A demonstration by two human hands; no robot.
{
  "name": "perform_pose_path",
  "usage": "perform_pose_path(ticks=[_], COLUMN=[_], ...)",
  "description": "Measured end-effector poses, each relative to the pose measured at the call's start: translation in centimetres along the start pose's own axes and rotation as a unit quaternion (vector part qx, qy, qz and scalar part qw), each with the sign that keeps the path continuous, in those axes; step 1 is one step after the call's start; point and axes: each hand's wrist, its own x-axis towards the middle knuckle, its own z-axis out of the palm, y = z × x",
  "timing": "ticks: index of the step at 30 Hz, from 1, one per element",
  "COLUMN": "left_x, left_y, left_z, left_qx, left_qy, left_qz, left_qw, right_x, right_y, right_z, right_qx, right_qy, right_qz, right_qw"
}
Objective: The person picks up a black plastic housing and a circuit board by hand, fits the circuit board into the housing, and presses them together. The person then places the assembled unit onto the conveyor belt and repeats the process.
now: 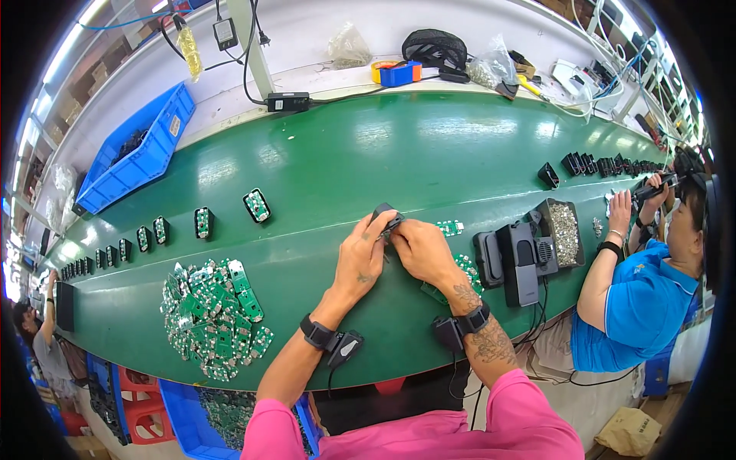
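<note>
My left hand (360, 257) and my right hand (423, 249) meet over the green belt and both grip a small black housing (386, 215) between the fingertips. Each wrist wears a black band with a small black device. A green circuit board (450, 227) lies just right of the housing. More green boards (468, 268) lie under my right hand. A large heap of green circuit boards (213, 316) lies to the left of my left forearm.
A row of black housings with boards (201, 222) runs along the belt to the left. Black electronic units (518, 264) and a black tray of small metal parts (566, 230) stand right. A blue bin (134, 149) sits far left. A person in blue (640, 295) works at right.
</note>
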Motion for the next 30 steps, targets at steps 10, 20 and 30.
perform_pose_path(ticks=[10,20,30], left_x=[-0.2,0.1,-0.1], left_y=[-1.1,-1.3,-2.6], left_z=[-0.8,-1.4,-1.0], left_qx=[-0.022,-0.327,-0.265], left_qy=[0.039,-0.052,0.002], left_qz=[-0.089,-0.144,-0.109], left_qw=[0.995,0.933,0.958], right_x=[0.2,-0.1,0.0], right_y=[-0.5,2.8,0.2], right_z=[2.0,2.2,2.8], right_qx=[0.034,0.131,0.367], right_qy=[0.040,0.105,0.064], right_qz=[-0.012,0.075,0.094], right_qw=[0.999,0.983,0.923])
